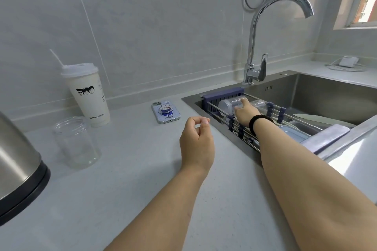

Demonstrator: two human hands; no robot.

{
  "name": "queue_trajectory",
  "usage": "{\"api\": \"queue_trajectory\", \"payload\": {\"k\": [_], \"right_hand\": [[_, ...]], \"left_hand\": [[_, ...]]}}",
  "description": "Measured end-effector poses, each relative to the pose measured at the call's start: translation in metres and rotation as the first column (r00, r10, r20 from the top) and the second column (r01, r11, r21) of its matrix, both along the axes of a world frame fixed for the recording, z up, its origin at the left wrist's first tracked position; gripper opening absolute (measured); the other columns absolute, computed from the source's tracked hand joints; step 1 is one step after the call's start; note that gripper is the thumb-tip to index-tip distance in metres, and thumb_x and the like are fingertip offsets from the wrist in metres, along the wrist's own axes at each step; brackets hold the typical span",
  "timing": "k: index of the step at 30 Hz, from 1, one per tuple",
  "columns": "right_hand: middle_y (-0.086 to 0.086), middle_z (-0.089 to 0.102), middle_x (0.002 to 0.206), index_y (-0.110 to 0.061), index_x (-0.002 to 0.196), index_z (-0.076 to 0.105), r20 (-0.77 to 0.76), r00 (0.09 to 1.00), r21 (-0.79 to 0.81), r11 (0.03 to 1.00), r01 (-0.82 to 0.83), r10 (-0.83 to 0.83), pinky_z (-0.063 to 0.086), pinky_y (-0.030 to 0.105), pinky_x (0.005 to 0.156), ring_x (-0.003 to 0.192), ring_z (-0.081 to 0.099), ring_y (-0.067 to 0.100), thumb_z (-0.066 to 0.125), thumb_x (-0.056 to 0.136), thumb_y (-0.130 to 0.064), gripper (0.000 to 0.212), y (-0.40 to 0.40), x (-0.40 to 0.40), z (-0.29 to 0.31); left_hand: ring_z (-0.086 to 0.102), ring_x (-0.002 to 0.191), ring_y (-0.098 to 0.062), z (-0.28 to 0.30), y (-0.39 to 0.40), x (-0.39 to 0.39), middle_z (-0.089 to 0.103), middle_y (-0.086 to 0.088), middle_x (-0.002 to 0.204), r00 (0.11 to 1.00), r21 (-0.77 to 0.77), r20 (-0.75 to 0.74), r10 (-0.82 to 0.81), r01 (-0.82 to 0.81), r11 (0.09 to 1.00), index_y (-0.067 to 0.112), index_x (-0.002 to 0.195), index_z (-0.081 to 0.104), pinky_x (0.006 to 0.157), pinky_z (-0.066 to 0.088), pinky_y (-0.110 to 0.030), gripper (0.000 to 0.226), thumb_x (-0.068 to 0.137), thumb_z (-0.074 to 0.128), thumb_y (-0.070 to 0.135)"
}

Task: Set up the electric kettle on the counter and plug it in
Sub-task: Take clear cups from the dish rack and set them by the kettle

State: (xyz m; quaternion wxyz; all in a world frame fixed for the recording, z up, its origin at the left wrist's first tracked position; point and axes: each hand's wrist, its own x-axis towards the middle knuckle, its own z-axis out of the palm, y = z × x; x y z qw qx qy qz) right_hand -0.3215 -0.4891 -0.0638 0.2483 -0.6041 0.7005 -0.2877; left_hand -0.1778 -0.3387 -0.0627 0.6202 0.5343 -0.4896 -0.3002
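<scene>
The steel electric kettle [18, 159] with its black base stands at the far left edge of the pale counter [132, 169], only partly in view. Its cord and plug are out of sight. My left hand [196, 144] hovers over the counter's middle, fingers loosely curled, holding nothing. My right hand [245, 113], with a black band on the wrist, reaches into the drying rack [222, 96] over the sink. There it grips a clear cup [228, 105] lying on its side.
A white lidded paper cup with a straw [87, 96] and a clear plastic cup [77, 142] stand near the kettle. A phone [166, 112] lies by the sink [326, 96]. The chrome faucet [257, 36] rises behind it. A white charger [348, 62] sits far right.
</scene>
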Motion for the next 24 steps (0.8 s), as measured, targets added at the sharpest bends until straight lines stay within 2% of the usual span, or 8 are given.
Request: {"api": "queue_trajectory", "payload": {"k": [2,6,11,15,17,20,24], "right_hand": [[0.024,0.045,0.136,-0.019,0.149,0.020,-0.009,1.000,0.003,1.000,0.027,-0.027,0.040,0.034,0.077,0.102,0.052,0.033,0.035,0.097,-0.014,0.054,0.001,0.000,0.000],[0.024,0.047,0.135,-0.014,0.145,0.029,-0.059,0.991,-0.014,0.993,0.116,-0.117,0.046,0.043,0.096,0.114,0.051,0.039,0.036,0.093,-0.009,0.053,0.001,-0.002,0.001],[0.020,0.060,0.118,-0.008,0.124,0.053,-0.231,0.943,-0.179,0.963,0.200,-0.239,0.048,0.046,0.094,0.108,0.056,0.038,0.049,0.087,-0.006,0.037,0.006,-0.010,0.008],[0.017,0.056,0.125,-0.011,0.125,0.049,-0.379,0.890,-0.192,0.963,0.191,-0.252,0.037,0.048,0.099,0.122,0.042,0.035,0.051,0.087,-0.007,0.039,0.008,-0.015,0.009],[0.020,0.049,0.131,-0.014,0.132,0.042,-0.402,0.897,-0.099,0.983,0.155,-0.182,0.032,0.051,0.103,0.127,0.035,0.037,0.049,0.087,-0.004,0.047,0.006,-0.014,0.007],[0.023,0.040,0.137,-0.023,0.141,0.032,-0.413,0.907,0.023,0.995,0.099,-0.081,0.027,0.054,0.105,0.129,0.031,0.041,0.056,0.084,-0.003,0.065,0.002,-0.011,0.004],[0.017,0.036,0.141,-0.031,0.142,0.032,-0.465,0.882,-0.020,0.997,0.069,-0.070,0.025,0.057,0.106,0.134,0.023,0.039,0.063,0.082,-0.004,0.072,-0.002,-0.012,0.001]], "left_hand": [[0.039,0.051,-0.016,0.000,0.000,0.000,0.045,0.006,0.051,1.000,0.003,0.001,-0.001,0.001,1.000,0.023,0.087,0.056,0.055,0.038,-0.034,0.016,0.098,0.044,0.022],[0.039,0.050,-0.015,0.000,0.000,0.000,0.045,0.007,0.050,1.000,0.009,-0.007,-0.005,0.005,1.000,0.025,0.085,0.056,0.056,0.038,-0.035,0.018,0.098,0.044,0.022],[0.042,0.051,-0.017,0.002,0.000,0.001,0.047,0.005,0.052,1.000,0.011,-0.016,0.003,-0.003,1.000,0.023,0.087,0.056,0.055,0.039,-0.032,0.017,0.098,0.044,0.021],[0.043,0.049,-0.015,0.003,0.001,0.000,0.049,0.003,0.053,1.000,0.015,-0.020,0.000,0.000,1.000,0.022,0.088,0.056,0.052,0.038,-0.028,0.017,0.099,0.043,0.020],[0.043,0.046,-0.012,0.003,0.002,0.001,0.049,0.003,0.053,1.000,0.021,-0.030,-0.002,0.003,1.000,0.021,0.088,0.056,0.050,0.039,-0.027,0.017,0.098,0.043,0.019],[0.042,0.041,-0.006,0.004,0.003,0.001,0.049,0.003,0.053,0.999,0.031,-0.044,-0.010,0.011,0.999,0.021,0.088,0.056,0.045,0.039,-0.020,0.017,0.099,0.043,0.019],[0.042,0.037,-0.003,0.007,0.005,0.002,0.049,0.003,0.051,0.997,0.037,-0.073,-0.027,0.030,0.999,0.017,0.092,0.057,0.040,0.038,-0.015,0.017,0.100,0.042,0.017]]}}
